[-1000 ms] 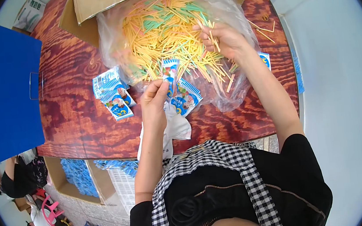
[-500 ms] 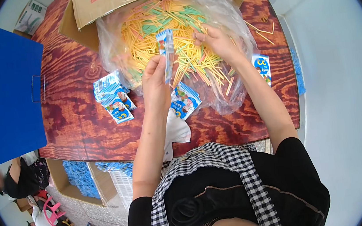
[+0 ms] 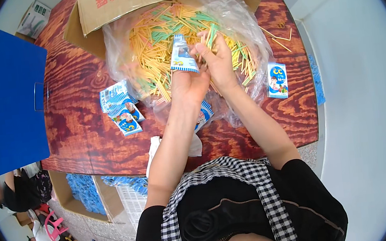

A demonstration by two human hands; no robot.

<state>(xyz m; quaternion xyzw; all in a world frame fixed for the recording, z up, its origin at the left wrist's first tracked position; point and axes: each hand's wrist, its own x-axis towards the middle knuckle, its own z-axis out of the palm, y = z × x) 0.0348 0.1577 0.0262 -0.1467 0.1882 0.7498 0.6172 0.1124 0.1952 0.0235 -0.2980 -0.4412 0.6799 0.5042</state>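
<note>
My left hand [image 3: 190, 87] is turned palm up, with a small blue-and-white packet [image 3: 183, 59] held in its fingers. Close beside it, my right hand [image 3: 221, 65] pinches a few thin yellow and green sticks [image 3: 211, 36] just right of the packet. Both hands are over a large heap of thin sticks [image 3: 147, 45] in yellow, pink and green. The heap lies in a clear plastic bag [image 3: 233, 10] spilling from a cardboard box [image 3: 166, 1]. Partly hidden behind my left wrist is another packet [image 3: 205, 114].
Several packets [image 3: 124, 118] overlap on the wood-patterned table [image 3: 87, 145] to the left. One packet [image 3: 277, 81] and a few loose sticks [image 3: 281, 44] lie right. White cloth [image 3: 154, 153] is under my left forearm. Boxes of blue wrappers [image 3: 85, 193] stand below; people sit lower left.
My right hand has come left and nearer from the heap, now with sticks in its fingers. My left hand has turned palm up, tilting the packet, and moved slightly right.
</note>
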